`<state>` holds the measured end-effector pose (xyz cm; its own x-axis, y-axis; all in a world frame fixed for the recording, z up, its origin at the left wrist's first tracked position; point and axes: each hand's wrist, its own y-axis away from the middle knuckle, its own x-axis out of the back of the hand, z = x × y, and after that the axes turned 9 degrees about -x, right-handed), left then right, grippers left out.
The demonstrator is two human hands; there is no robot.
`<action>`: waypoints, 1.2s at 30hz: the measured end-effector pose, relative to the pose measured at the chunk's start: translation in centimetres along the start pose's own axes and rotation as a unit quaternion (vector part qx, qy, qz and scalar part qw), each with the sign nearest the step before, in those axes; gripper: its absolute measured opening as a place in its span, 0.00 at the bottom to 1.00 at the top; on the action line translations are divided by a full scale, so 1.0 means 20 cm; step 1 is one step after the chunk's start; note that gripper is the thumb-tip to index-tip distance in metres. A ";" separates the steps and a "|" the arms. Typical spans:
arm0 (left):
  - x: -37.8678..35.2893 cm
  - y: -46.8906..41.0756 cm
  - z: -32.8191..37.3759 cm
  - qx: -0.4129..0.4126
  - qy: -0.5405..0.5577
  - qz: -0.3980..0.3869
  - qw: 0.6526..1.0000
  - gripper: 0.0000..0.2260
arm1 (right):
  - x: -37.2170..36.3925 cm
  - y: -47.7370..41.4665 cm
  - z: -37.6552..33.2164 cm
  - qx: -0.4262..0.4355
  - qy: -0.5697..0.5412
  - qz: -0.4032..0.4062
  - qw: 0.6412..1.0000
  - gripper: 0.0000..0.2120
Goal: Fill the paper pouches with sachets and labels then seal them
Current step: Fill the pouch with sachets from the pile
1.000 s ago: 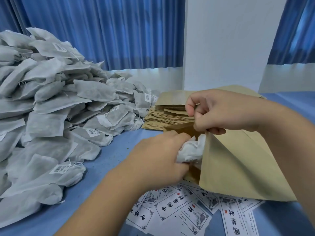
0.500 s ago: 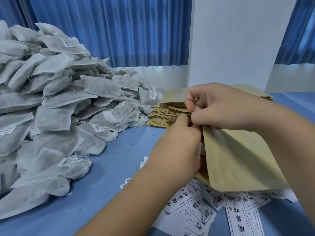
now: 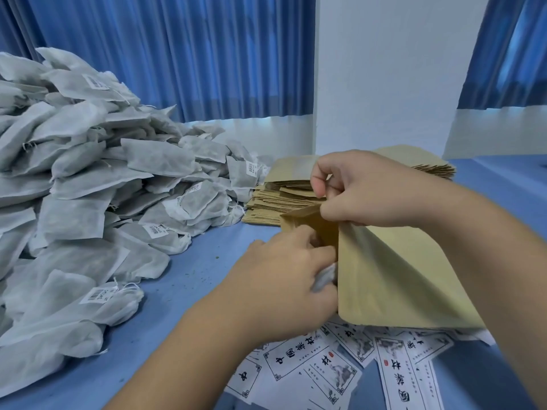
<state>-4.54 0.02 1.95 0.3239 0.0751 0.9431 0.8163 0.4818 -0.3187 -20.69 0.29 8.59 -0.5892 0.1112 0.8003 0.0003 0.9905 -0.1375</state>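
Pushing a white sachet (image 3: 324, 278) into the mouth of the paper pouch (image 3: 399, 276), the left hand (image 3: 284, 279) is seen with its fingers curled round the sachet. Only a crumpled corner of it is shown at the pouch's edge; the rest is hidden by hand and paper. The upper lip of the mouth is pinched between the thumb and fingers of the right hand (image 3: 364, 193), and the pouch is held tilted over the printed labels (image 3: 325, 371) scattered on the blue table (image 3: 183, 279); whether its lower corner is touching them cannot be told. Just behind the right hand a stack of empty pouches (image 3: 284, 196) is laid flat, and well to the left a large pile of sachets (image 3: 88, 187) is heaped, some tagged and stringed. From here, the sachet is likely to be bunched at the narrow mouth if it is forced in crumpled, and the pinched lip could be creased or torn by a hard pull. A string or tag could be left trailing out and caught in the seal later. The loose labels could be swept aside by the pouch or a forearm, and no label is shown inside the pouch, so that step may be missed.
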 end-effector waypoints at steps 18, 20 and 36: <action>0.05 -0.05 -0.03 -0.046 0.067 0.177 0.981 0.13 | 0.02 0.03 -0.06 0.040 -0.037 0.040 0.998 0.07; 0.06 -0.05 -0.04 -0.047 0.167 0.167 0.971 0.18 | 0.03 0.03 -0.05 0.036 -0.040 0.045 0.998 0.07; 0.06 -0.04 -0.07 -0.004 0.072 0.156 0.985 0.12 | -0.03 0.02 -0.07 0.058 -0.056 0.021 0.997 0.08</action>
<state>-4.18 -1.51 3.25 0.6239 0.0932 0.7759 0.6693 0.4489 -0.5921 -19.27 0.74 8.84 -0.6770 0.1360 0.7233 -0.0635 0.9683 -0.2415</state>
